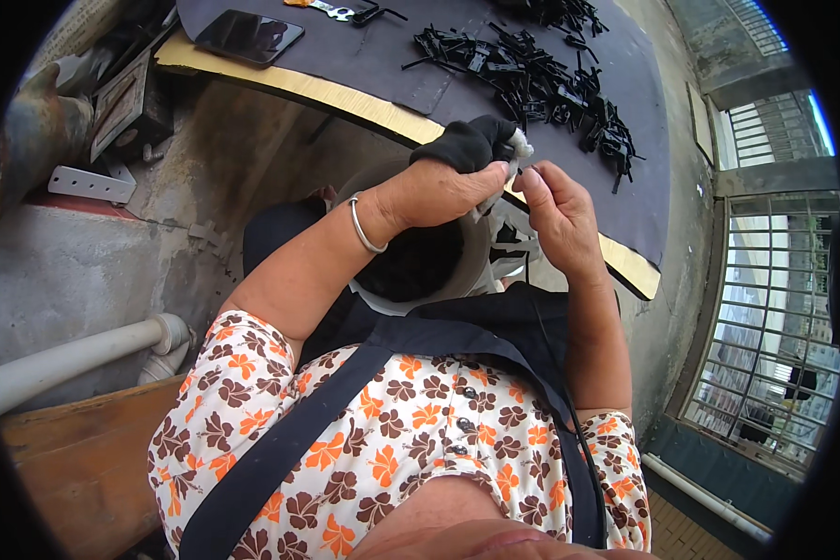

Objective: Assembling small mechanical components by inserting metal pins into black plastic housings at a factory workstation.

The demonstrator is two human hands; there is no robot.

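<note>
A small dark piece [521,171] sits between the two hands, in front of the near edge of the surface; fingers hide most of it, so its shape cannot be told. The right hand [562,215] has its grip clamped on it, thumb and forefinger pinched together. The left hand [450,185] is just beside, its fingers under a black covering [467,143] with a scrap of whitish cloth [519,145] at the tips; whether that grip is also clamped on the piece cannot be told.

Beneath the hands stands a pale bucket [478,259] with dark contents, partly hidden by the left forearm and hand. Just beyond the hands, the surface [355,70] has a dark cover and a bare wooden front edge. A spread heap of black parts [532,75] lies on it near the hands, with a second pile [560,11] behind. Farther left on the surface are a black phone [249,37], a metal tool with an orange end [331,9] and a bent black part [378,14].

Further out on the left are a white bracket with holes [89,184], a pale pipe [79,362] and a wooden board [93,457]. A barred window [765,317] is well apart on the right.
</note>
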